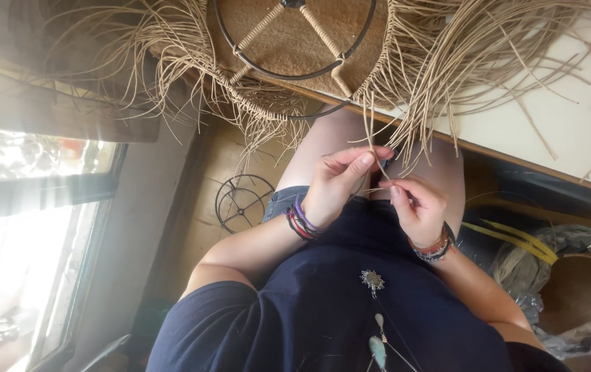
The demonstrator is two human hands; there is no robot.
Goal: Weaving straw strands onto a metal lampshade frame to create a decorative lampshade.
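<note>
A round woven straw piece [288,48] on a black wire ring frame [295,72] lies at the table edge, with long loose straw strands [440,62] spilling off it over my lap. My left hand [337,186] pinches a thin strand between thumb and fingers just below the fringe. Right beside it, my right hand [416,207] has its fingertips closed on the same thin strands. Both wrists wear several bracelets. The two hands almost touch above my knees.
A white table top [557,117] with a wooden edge runs across the upper right. A small black wire frame [243,202] lies on the wooden floor at left. A plastic bag [571,275] holding woven material sits at the lower right. A bright window [26,227] is at left.
</note>
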